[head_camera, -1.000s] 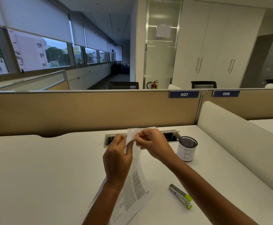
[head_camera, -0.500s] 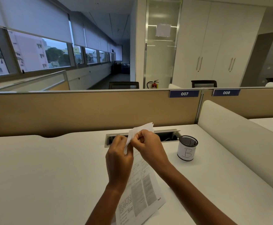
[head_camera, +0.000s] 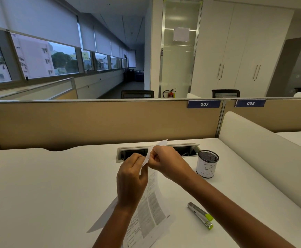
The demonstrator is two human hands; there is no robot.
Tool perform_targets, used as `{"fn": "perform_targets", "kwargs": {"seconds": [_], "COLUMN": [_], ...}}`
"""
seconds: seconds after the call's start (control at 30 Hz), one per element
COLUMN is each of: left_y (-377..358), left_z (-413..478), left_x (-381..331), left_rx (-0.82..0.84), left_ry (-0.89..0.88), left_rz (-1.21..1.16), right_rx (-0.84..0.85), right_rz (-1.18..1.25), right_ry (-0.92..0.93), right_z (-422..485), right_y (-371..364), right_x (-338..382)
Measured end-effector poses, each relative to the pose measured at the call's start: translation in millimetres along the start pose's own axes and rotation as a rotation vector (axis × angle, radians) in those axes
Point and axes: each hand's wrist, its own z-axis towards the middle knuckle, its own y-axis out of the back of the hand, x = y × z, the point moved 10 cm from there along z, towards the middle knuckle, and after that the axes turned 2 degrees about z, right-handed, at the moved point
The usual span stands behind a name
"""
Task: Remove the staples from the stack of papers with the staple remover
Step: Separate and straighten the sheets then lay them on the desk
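- Looking at the pinch point, we cannot make out any staple: the fingertips of both hands cover the spot where they meet on the paper.
- Our left hand (head_camera: 131,178) shows only its back, fingers curled, pinching the upper corner of the stack of papers (head_camera: 151,208) from the left.
- Our right hand (head_camera: 165,161) pinches the same corner from the right, thumb and fingers curled round the edge; a small flap of paper sticks up just above the grip.
- The stack hangs from the grip, its long axis running from the held corner down and toward us, printed face turned to the right.
- Its near end is cut off by the bottom edge of the frame, and the left forearm hides part of it. The print is too small to read.
- The staple remover (head_camera: 200,215) lies on the desk (head_camera: 47,185), below and right of the grip, apart from both hands. Its long axis runs from far-left to near-right, lime-green end nearer us.
- A mesh pen cup (head_camera: 207,165) marked "B" stands just right of the grip.
- A cable slot (head_camera: 185,149) in the desk lies behind the grip, partly hidden by the hands.
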Motion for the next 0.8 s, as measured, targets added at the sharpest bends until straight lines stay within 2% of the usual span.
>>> {"fn": "perform_targets", "kwargs": {"seconds": [0.1, 0.3, 0.47, 0.57, 0.7, 0.8], "left_y": [-1, 1, 1, 1, -1, 1], "left_z": [1, 7, 6, 4, 0, 0], "left_x": [1, 11, 13, 15, 13, 12], "left_rx": [0.029, 0.001, -0.026, -0.036, -0.02, -0.036], "left_ry": [0.04, 0.189, 0.219, 0.232, 0.19, 0.176], "left_rz": [-0.078, -0.22, -0.267, -0.283, -0.281, -0.275], "right_rx": [0.023, -0.142, -0.209, -0.102, 0.115, 0.255], "right_rz": [0.065, 0.524, 0.504, 0.561, 0.705, 0.733], "right_ry": [-0.017, -0.127, -0.129, -0.184, -0.363, -0.378], "right_z": [0, -9, -11, -7, -7, -9], "right_y": [0, 4, 2, -5, -17, -23], "right_x": [-4, -22, -24, -26, -36, -35]}}
